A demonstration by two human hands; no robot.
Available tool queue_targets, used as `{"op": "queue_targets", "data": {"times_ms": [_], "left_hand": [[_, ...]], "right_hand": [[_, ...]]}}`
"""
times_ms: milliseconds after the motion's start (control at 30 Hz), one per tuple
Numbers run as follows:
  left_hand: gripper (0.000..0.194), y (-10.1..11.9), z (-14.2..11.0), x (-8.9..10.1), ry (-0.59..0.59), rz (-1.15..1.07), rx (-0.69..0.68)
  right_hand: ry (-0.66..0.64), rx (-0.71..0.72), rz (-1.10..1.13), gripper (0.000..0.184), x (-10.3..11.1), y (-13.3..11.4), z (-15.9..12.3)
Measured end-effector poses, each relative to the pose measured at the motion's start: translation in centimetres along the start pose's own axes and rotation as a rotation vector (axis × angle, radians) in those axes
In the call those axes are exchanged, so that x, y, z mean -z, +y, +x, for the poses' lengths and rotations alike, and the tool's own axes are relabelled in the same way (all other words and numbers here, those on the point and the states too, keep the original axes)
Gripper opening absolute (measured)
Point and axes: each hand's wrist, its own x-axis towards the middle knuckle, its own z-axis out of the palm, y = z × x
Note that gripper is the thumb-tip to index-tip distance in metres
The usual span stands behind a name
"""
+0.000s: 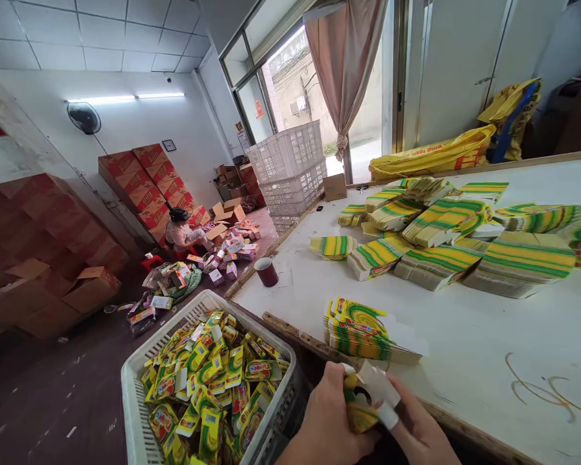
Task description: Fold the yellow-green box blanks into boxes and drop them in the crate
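A small yellow-and-green carton (361, 413), partly opened out with white inner flaps, is between my hands at the table's front edge. My left hand (326, 420) is closed around its left side. My right hand (419, 429) grips the white flaps on the other side, its fingertips partly hidden. Just beyond my hands, a stack of flat yellow-and-green cartons (363, 329) lies on the white table (465, 336). To the left, a white plastic crate (138, 394) holds many formed small cartons (217, 368).
Bundles of flat cartons (440, 219) cover the table's far side. A dark red mug (266, 272) stands near its left edge, and loose rubber bands (545, 391) lie at right. Beyond, a person (181, 232) sits among boxes, near stacked white crates (290, 161).
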Motion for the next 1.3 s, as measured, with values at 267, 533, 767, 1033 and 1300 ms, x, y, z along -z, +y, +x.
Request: {"op": "queue_targets", "data": {"times_ms": [267,533,767,1033,1300], "left_hand": [[0.063,-0.2,-0.2,0.0,0.097,0.336,-0.154],[0.052,-0.9,0.0,-0.2,0.230,0.626,-0.405],[0.054,-0.3,0.0,0.0,0.305,0.745,-0.440],[0.051,0.1,0.0,0.1,0.324,0.737,-0.440],[0.047,-0.4,0.0,0.0,0.293,0.669,-0.435]], "right_hand": [[0.108,-0.439,0.544,0.046,-0.9,-3.6,-0.2],[0.093,-0.245,0.212,0.035,-1.4,-5.1,-0.8],[0.039,-0.307,0.402,0.031,-1.1,-4.1,-1.1],[-0.060,-0.507,0.767,0.027,-1.4,-3.3,-1.3],[0.007,-0.486,0.545,0.031,-0.6,-4.6,-1.2]]}}
